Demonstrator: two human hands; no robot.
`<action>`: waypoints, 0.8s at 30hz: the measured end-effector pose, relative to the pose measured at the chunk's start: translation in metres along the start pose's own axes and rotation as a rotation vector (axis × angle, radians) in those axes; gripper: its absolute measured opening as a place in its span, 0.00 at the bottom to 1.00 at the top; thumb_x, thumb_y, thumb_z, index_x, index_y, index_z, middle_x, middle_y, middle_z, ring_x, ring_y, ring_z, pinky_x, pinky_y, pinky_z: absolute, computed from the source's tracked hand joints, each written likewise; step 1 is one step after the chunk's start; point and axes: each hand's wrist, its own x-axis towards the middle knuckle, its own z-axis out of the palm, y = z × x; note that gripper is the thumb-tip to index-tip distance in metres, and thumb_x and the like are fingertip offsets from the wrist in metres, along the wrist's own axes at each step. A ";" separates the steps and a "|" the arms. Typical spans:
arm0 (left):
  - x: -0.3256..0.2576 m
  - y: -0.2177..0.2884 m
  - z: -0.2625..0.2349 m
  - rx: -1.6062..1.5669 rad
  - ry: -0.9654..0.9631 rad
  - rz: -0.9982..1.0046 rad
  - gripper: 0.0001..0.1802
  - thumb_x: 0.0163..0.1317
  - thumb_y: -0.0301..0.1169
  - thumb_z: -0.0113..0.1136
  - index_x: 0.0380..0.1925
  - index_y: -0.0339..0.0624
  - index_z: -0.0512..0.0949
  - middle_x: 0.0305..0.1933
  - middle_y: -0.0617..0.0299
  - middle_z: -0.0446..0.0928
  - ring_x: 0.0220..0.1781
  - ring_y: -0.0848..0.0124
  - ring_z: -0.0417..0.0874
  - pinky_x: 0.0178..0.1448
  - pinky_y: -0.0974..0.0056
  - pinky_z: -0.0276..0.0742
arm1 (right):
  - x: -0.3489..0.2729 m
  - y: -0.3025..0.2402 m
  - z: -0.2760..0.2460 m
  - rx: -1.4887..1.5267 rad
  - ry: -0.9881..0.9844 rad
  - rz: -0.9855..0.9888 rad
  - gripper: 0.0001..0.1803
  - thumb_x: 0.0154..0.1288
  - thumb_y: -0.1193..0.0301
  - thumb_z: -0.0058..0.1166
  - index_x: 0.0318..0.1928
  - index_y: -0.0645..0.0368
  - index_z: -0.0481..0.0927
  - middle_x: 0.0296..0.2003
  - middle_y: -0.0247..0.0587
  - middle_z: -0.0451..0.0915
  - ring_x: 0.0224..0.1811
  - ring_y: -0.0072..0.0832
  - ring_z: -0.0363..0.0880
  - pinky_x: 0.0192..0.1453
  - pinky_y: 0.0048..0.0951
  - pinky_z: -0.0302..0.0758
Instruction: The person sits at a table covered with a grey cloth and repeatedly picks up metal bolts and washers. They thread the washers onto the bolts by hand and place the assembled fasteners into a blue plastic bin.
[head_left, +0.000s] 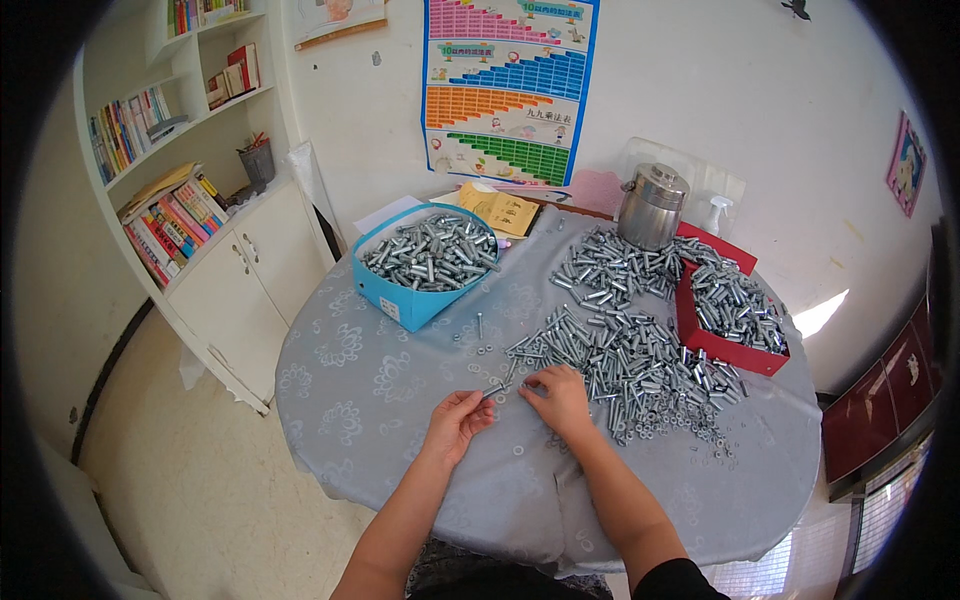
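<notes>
While the left hand (457, 418) pinches a bolt (496, 389) pointing right, the right hand (560, 398), fingers curled, rests against the bolt heap (620, 355).

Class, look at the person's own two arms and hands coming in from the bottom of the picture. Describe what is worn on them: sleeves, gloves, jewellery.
Both forearms are bare, with no long sleeves. The left hand and the right hand wear no gloves, and no ring, watch or bracelet can be made out. Only the edge of a black short sleeve shows high on the right arm.
</notes>
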 end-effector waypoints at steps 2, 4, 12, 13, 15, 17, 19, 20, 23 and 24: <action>0.001 -0.001 -0.001 -0.012 0.006 0.000 0.05 0.57 0.26 0.54 0.32 0.36 0.72 0.31 0.52 0.77 0.27 0.71 0.80 0.34 0.69 0.80 | 0.000 0.000 0.002 0.318 -0.029 0.136 0.10 0.49 0.71 0.59 0.34 0.57 0.80 0.31 0.33 0.78 0.32 0.25 0.73 0.41 0.25 0.69; 0.002 -0.001 -0.001 -0.011 0.005 0.002 0.05 0.57 0.26 0.54 0.32 0.36 0.72 0.31 0.52 0.77 0.27 0.71 0.80 0.34 0.69 0.80 | 0.001 0.000 0.006 0.776 -0.050 0.311 0.11 0.52 0.72 0.59 0.37 0.59 0.79 0.32 0.31 0.78 0.33 0.20 0.73 0.41 0.22 0.69; 0.001 -0.002 0.000 0.034 0.042 0.053 0.06 0.56 0.26 0.56 0.32 0.36 0.71 0.30 0.52 0.77 0.27 0.70 0.80 0.33 0.68 0.80 | 0.002 -0.008 0.001 0.814 -0.144 0.148 0.11 0.54 0.73 0.56 0.40 0.58 0.78 0.32 0.30 0.78 0.35 0.18 0.72 0.44 0.21 0.67; 0.001 -0.002 0.000 0.051 0.051 0.071 0.06 0.56 0.26 0.56 0.31 0.36 0.71 0.30 0.52 0.77 0.27 0.69 0.80 0.33 0.67 0.80 | 0.002 -0.009 0.000 0.798 -0.147 0.134 0.11 0.55 0.73 0.56 0.40 0.58 0.78 0.32 0.30 0.78 0.36 0.18 0.72 0.44 0.21 0.67; 0.000 -0.002 0.001 0.081 0.058 0.101 0.06 0.56 0.26 0.56 0.31 0.36 0.71 0.29 0.52 0.77 0.27 0.69 0.80 0.32 0.67 0.80 | 0.002 -0.015 -0.003 0.729 -0.129 0.111 0.09 0.56 0.72 0.55 0.38 0.59 0.78 0.31 0.32 0.78 0.35 0.20 0.72 0.42 0.22 0.68; -0.001 -0.001 0.003 0.109 0.052 0.123 0.05 0.56 0.26 0.56 0.30 0.37 0.72 0.28 0.54 0.77 0.27 0.70 0.80 0.32 0.68 0.80 | 0.001 -0.015 -0.004 0.640 -0.149 0.101 0.08 0.57 0.70 0.53 0.36 0.60 0.78 0.30 0.35 0.78 0.35 0.23 0.73 0.40 0.24 0.68; -0.001 -0.003 0.005 0.188 0.027 0.137 0.06 0.56 0.25 0.56 0.31 0.36 0.71 0.29 0.52 0.77 0.27 0.69 0.80 0.32 0.67 0.81 | 0.000 -0.009 -0.004 0.529 -0.205 0.107 0.09 0.60 0.68 0.51 0.34 0.62 0.77 0.30 0.39 0.77 0.34 0.26 0.73 0.38 0.25 0.69; -0.001 -0.004 0.006 0.227 0.016 0.144 0.06 0.56 0.25 0.57 0.31 0.35 0.71 0.29 0.52 0.77 0.27 0.68 0.80 0.33 0.66 0.81 | 0.000 -0.010 -0.005 0.497 -0.237 0.147 0.11 0.61 0.67 0.49 0.32 0.62 0.77 0.28 0.38 0.77 0.32 0.24 0.73 0.37 0.24 0.68; -0.001 -0.004 0.005 0.196 0.009 0.141 0.06 0.56 0.25 0.56 0.31 0.35 0.71 0.29 0.52 0.77 0.28 0.68 0.80 0.32 0.66 0.81 | 0.000 -0.014 -0.006 0.470 -0.249 0.244 0.15 0.64 0.64 0.45 0.30 0.64 0.76 0.24 0.37 0.75 0.27 0.23 0.71 0.34 0.23 0.68; -0.001 -0.004 0.005 0.178 0.005 0.140 0.05 0.56 0.25 0.56 0.31 0.35 0.71 0.29 0.52 0.77 0.28 0.68 0.80 0.33 0.66 0.81 | -0.001 -0.014 -0.003 0.507 -0.195 0.261 0.16 0.64 0.63 0.45 0.30 0.64 0.76 0.24 0.38 0.76 0.26 0.26 0.72 0.33 0.25 0.69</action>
